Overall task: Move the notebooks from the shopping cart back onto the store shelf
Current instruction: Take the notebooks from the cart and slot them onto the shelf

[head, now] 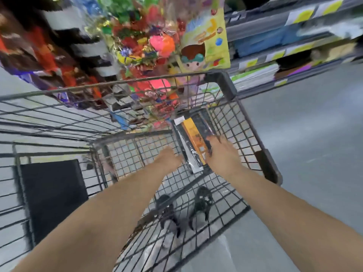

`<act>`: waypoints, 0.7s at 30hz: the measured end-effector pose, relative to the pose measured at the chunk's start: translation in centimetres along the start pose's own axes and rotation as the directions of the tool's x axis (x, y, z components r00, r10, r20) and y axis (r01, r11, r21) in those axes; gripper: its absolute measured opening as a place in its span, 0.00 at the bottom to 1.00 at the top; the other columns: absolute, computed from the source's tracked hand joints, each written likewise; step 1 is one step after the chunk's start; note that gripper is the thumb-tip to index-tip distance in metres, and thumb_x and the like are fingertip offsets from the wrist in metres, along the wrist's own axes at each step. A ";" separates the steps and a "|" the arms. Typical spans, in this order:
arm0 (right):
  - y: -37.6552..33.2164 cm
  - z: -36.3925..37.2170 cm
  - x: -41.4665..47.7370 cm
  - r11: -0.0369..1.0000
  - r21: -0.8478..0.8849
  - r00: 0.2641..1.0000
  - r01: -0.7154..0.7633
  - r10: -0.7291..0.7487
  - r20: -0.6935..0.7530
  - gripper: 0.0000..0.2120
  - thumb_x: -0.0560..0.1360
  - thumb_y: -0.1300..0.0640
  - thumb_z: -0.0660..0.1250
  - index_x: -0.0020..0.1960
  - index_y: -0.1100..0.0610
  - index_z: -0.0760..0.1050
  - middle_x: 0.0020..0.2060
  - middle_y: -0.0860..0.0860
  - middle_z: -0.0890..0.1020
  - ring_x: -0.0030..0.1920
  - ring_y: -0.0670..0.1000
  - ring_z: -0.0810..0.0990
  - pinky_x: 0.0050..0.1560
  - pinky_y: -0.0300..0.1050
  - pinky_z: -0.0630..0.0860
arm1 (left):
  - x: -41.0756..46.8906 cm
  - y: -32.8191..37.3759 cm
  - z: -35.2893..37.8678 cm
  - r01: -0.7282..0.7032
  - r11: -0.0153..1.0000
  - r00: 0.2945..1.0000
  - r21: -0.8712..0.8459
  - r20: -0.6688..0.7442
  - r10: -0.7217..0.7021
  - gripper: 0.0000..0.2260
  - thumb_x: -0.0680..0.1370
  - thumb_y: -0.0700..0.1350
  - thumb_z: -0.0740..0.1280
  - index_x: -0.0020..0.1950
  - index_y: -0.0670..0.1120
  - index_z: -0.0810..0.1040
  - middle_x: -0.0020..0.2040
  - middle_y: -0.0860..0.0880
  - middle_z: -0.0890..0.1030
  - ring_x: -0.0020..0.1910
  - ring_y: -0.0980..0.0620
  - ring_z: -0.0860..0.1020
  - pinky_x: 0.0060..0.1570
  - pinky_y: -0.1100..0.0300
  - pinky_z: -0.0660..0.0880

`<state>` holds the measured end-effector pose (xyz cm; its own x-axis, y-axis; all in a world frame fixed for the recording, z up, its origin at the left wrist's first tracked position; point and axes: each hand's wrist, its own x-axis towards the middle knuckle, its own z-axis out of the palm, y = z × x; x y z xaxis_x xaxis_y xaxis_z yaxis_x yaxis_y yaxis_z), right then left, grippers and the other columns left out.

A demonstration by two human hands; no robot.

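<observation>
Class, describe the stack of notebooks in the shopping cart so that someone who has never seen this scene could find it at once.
Start at the grey wire shopping cart and look down into its basket, against the wall nearest the store shelf. There, between the left hand and right hand, lies a flat plastic-wrapped stack of black and orange notebooks, the basket's only item.

Cart: grey wire shopping cart (225, 83), seen from above, basket walls blurred.
Notebooks: stack of notebooks (193, 142) standing on edge against the cart's right wall, orange and black covers, plastic-wrapped.
Right hand (222, 152): flat against the stack's right face, fingers spread; grip unclear through blur.
Left hand (170, 158): just left of the stack, at its lower edge; contact unclear.
Cart floor: black flat panel (53, 199) at lower left.
Beyond the cart: shelf (284, 48) of stacked paper goods at upper right; colourful hanging packages (149, 42) ahead.
Below: two dark shoes (184, 211) visible through the mesh.
</observation>
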<state>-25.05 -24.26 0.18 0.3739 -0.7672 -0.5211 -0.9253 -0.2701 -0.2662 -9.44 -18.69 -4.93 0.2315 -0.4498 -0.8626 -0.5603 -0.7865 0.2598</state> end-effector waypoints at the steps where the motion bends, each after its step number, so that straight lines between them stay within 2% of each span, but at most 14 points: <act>1: 0.4 0.6 0.3 1.000 -0.002 1.000 -0.020 0.020 0.010 0.22 0.76 0.55 0.63 0.69 0.54 0.64 0.63 0.57 0.72 0.62 0.58 0.71 0.60 0.51 0.70 | 1.0 0.4 0.9 0.057 0.998 0.998 -0.031 -0.006 -0.057 0.36 0.79 0.60 0.58 0.78 0.40 0.50 0.76 0.41 0.59 0.70 0.42 0.67 0.59 0.57 0.69; 5: 1.8 1.9 1.3 0.997 0.019 0.997 -0.073 0.074 -0.025 0.24 0.75 0.54 0.64 0.70 0.54 0.64 0.65 0.57 0.72 0.64 0.59 0.70 0.60 0.52 0.69 | 4.3 2.7 4.6 0.243 0.934 0.964 -0.262 -0.044 -0.263 0.49 0.71 0.71 0.61 0.77 0.38 0.47 0.76 0.40 0.57 0.71 0.41 0.66 0.63 0.51 0.68; 7: 2.3 2.0 1.8 0.995 0.049 0.994 -0.091 0.093 -0.049 0.24 0.76 0.53 0.62 0.70 0.54 0.65 0.65 0.57 0.71 0.65 0.59 0.69 0.62 0.52 0.69 | 5.7 3.7 6.5 0.299 0.913 0.951 -0.278 0.013 -0.308 0.53 0.69 0.73 0.60 0.77 0.38 0.40 0.77 0.40 0.52 0.73 0.40 0.61 0.67 0.49 0.64; 9: 2.5 2.2 2.4 0.995 0.030 0.993 -0.100 0.102 -0.066 0.23 0.75 0.52 0.62 0.70 0.54 0.65 0.64 0.57 0.72 0.65 0.58 0.70 0.62 0.52 0.69 | 7.0 3.6 7.7 0.292 0.927 0.954 -0.235 0.002 -0.300 0.53 0.68 0.74 0.61 0.76 0.39 0.43 0.75 0.39 0.57 0.70 0.40 0.65 0.63 0.49 0.68; 11: 2.7 2.6 3.0 0.992 0.009 0.991 -0.123 0.123 -0.043 0.24 0.74 0.53 0.63 0.68 0.55 0.66 0.64 0.56 0.72 0.64 0.59 0.70 0.61 0.52 0.68 | 7.9 2.6 7.9 0.225 0.939 0.971 -0.258 -0.026 -0.240 0.48 0.66 0.72 0.66 0.72 0.41 0.56 0.66 0.42 0.69 0.59 0.43 0.73 0.51 0.52 0.73; 13: 2.7 3.2 3.5 0.990 0.004 0.990 -0.140 0.140 0.017 0.24 0.74 0.53 0.63 0.68 0.56 0.66 0.64 0.57 0.71 0.65 0.59 0.69 0.61 0.53 0.67 | 8.5 1.0 7.4 0.110 0.948 0.989 -0.298 -0.058 -0.134 0.38 0.66 0.69 0.70 0.63 0.42 0.67 0.56 0.45 0.77 0.48 0.47 0.75 0.42 0.56 0.72; 16: 2.5 4.1 4.1 0.989 -0.032 0.985 -0.144 0.146 0.094 0.25 0.75 0.53 0.64 0.69 0.57 0.63 0.64 0.58 0.70 0.65 0.59 0.69 0.62 0.54 0.68 | 7.8 -1.9 6.4 -0.024 0.954 0.993 -0.298 -0.114 -0.010 0.21 0.71 0.63 0.69 0.48 0.45 0.73 0.44 0.50 0.78 0.43 0.48 0.77 0.39 0.59 0.71; 18: 2.3 4.5 4.4 0.987 -0.053 0.980 -0.151 0.157 0.121 0.26 0.76 0.50 0.63 0.70 0.58 0.61 0.65 0.59 0.70 0.65 0.60 0.69 0.62 0.54 0.68 | 7.0 -3.8 5.7 -0.110 0.938 0.987 -0.329 -0.145 0.065 0.15 0.74 0.58 0.70 0.38 0.47 0.75 0.36 0.51 0.77 0.37 0.51 0.77 0.32 0.64 0.70; 19: 2.2 4.7 4.6 0.985 -0.060 0.975 -0.165 0.172 0.140 0.28 0.76 0.49 0.63 0.71 0.59 0.59 0.66 0.59 0.69 0.66 0.60 0.68 0.63 0.54 0.68 | 6.4 -4.5 5.3 -0.132 0.917 0.984 -0.377 -0.162 0.075 0.14 0.74 0.55 0.71 0.36 0.47 0.75 0.34 0.52 0.77 0.35 0.53 0.76 0.30 0.69 0.67; 21: 2.2 5.4 4.9 0.975 -0.089 0.961 -0.203 0.215 0.174 0.35 0.76 0.48 0.62 0.75 0.60 0.51 0.70 0.60 0.65 0.68 0.61 0.65 0.65 0.55 0.67 | 5.3 -6.0 4.5 -0.164 0.842 0.977 -0.514 -0.201 0.068 0.14 0.73 0.52 0.72 0.39 0.41 0.78 0.35 0.50 0.77 0.35 0.53 0.74 0.31 0.71 0.67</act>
<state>-24.94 -25.51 -7.35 0.1710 -0.6944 -0.6990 -0.9838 -0.1594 -0.0822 -8.43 -14.49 -12.96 0.3477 -0.5778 -0.7384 -0.1009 -0.8060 0.5832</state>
